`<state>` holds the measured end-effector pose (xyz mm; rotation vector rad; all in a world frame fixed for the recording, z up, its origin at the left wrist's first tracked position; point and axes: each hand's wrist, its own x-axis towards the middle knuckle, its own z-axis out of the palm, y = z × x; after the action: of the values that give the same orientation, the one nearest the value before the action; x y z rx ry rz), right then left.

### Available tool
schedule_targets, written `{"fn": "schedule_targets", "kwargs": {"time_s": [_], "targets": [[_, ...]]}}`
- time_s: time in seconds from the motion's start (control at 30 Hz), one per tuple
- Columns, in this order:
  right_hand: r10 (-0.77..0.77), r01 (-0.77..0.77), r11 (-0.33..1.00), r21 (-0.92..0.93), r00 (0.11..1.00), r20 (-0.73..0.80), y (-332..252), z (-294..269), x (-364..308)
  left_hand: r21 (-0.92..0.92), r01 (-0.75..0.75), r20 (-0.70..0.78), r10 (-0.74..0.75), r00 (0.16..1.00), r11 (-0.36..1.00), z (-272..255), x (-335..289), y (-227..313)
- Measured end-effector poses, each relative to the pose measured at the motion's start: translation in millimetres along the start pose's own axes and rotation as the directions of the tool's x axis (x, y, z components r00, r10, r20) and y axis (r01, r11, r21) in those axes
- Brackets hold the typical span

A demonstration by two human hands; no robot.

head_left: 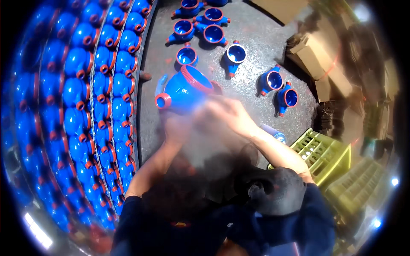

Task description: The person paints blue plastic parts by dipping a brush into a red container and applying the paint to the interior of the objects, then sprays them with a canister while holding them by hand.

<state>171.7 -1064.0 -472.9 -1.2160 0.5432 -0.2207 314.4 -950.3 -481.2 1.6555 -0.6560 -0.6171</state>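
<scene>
A large blue pipe fitting [181,90] with red threaded ends is tilted close in front of me, its wide ringed end toward the far right. My left hand [177,126] grips it from below, with most of the fingers hidden or blurred. Against the fitting's near right side is my right hand [228,112], its fingertips smeared by motion; I cannot tell what they hold. A light-blue curved piece [161,84] shows just left of the fitting. Beyond it, a smaller-looking blue fitting [186,56] stands on the dark tabletop [164,51], open end up.
Several more blue fittings [236,53] stand on the table's far and right parts. Rows of stacked blue fittings [79,62] with cords between them fill the left. At right are cardboard pieces [318,55], a blue-and-white cylinder [278,136] and a yellow-green crate [339,149].
</scene>
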Motion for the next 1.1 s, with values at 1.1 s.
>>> {"fn": "schedule_targets", "kwargs": {"time_s": [1.1], "targets": [[-0.069, 0.123, 0.914, 0.387, 0.986, -0.151, -14, -18, 3, 0.002, -0.301, 0.108, 0.299, 0.948, 0.954, 44, 2, 32]]}}
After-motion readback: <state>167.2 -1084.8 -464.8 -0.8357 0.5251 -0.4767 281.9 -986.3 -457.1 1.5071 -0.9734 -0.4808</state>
